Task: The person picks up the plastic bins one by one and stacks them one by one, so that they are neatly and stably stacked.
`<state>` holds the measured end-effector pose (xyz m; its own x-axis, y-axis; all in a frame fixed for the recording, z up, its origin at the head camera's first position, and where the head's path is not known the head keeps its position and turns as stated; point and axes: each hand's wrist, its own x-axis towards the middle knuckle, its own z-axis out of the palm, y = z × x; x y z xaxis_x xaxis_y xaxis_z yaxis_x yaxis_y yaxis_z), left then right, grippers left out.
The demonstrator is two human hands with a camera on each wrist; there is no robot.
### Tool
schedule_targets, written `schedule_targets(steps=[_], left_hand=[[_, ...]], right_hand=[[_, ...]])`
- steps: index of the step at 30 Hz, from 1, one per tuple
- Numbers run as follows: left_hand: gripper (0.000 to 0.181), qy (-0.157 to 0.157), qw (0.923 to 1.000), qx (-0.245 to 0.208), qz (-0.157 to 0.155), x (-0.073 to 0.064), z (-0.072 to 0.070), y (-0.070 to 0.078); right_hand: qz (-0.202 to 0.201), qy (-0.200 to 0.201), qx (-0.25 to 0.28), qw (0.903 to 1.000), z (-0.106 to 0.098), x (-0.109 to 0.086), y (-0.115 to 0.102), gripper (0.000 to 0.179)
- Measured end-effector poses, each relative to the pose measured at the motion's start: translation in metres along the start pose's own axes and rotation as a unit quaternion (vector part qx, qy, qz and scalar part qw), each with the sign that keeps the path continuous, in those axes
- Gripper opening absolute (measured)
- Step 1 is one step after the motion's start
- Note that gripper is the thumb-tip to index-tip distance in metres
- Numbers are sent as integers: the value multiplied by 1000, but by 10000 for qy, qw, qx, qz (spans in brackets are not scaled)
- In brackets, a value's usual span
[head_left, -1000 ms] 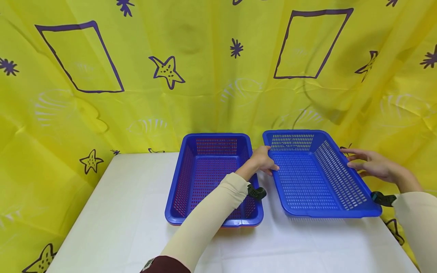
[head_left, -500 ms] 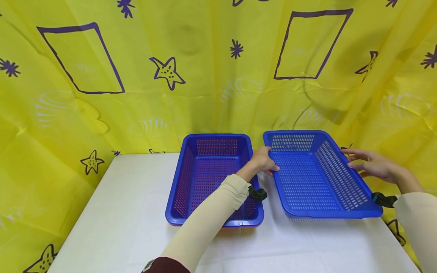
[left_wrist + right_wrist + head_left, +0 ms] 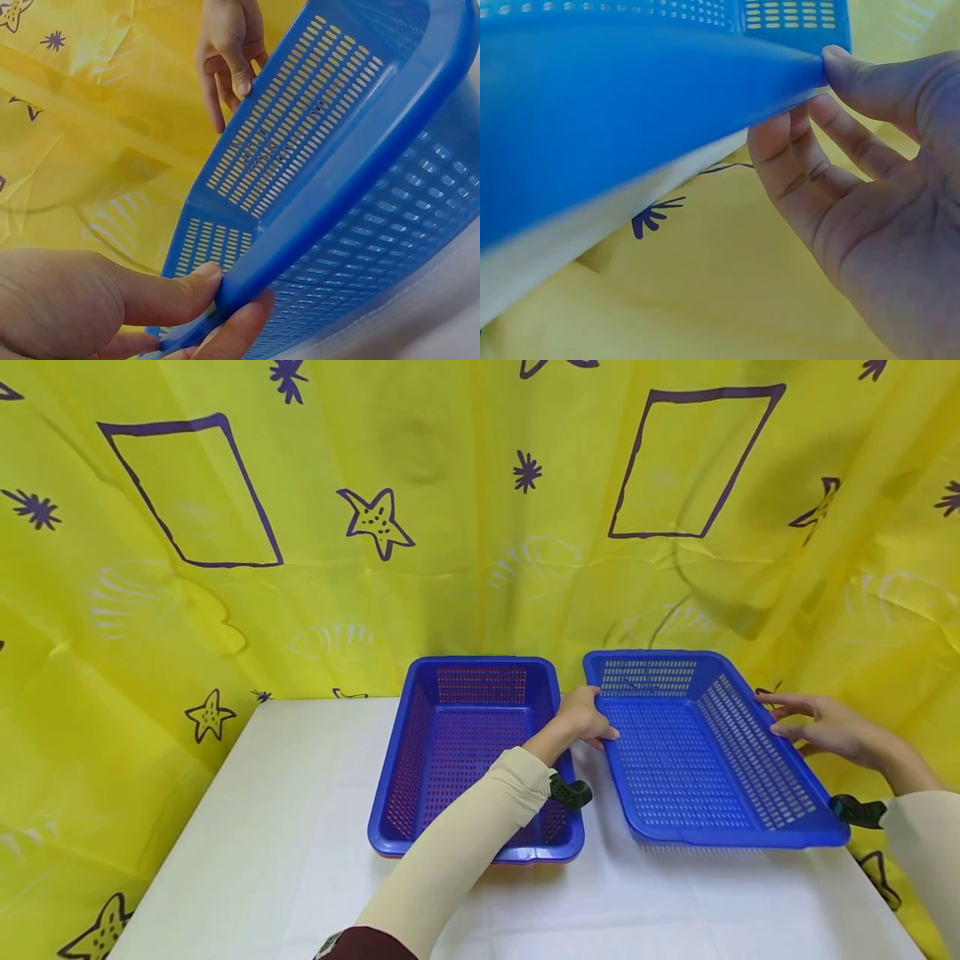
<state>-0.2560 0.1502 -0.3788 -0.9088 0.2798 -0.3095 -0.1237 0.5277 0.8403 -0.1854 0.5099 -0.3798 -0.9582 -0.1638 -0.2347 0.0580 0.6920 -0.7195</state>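
Pinching the rim of the light blue basket (image 3: 678, 768) at opposite sides are the left hand (image 3: 587, 717) and the right hand (image 3: 832, 728).
Each thumb meets the rim from one side, with fingers curled beneath it. The basket lies between them, over the right part of the white table (image 3: 285, 802); whether its base touches the cloth, I cannot tell. Just left stands a darker blue basket (image 3: 391, 752), red showing through its mesh; a yellow curtain (image 3: 450, 602) hangs behind. Compared with half a second ago, hands and basket keep their places and only the head view has shifted slightly, so this seems a steady hold rather than a carry.
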Motion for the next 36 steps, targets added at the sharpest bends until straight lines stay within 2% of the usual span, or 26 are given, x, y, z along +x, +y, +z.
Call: schedule_targets(steps=[8,13,20,30,36], left_hand=[[90,71,9999,-90,102,-4,-3,-1],[90,5,9994,-252,226,-7,-8,1],[88,-119,9991,-150,391,-10,-19,3],[86,-286,9967,-531,537,-19,-34,10],[86,-565,9917,-896,729,-23,-42,11]], right_hand=[[-104,92,-233,9996,1,-4,-5,59],[-127,208,-461,9986,-2,-8,-11,57],[-238,327,-655,9970,-5,-11,-18,56],[-186,584,-785,9950,-9,-20,-23,57],[-292,747,-670,9945,-9,-23,-21,55]])
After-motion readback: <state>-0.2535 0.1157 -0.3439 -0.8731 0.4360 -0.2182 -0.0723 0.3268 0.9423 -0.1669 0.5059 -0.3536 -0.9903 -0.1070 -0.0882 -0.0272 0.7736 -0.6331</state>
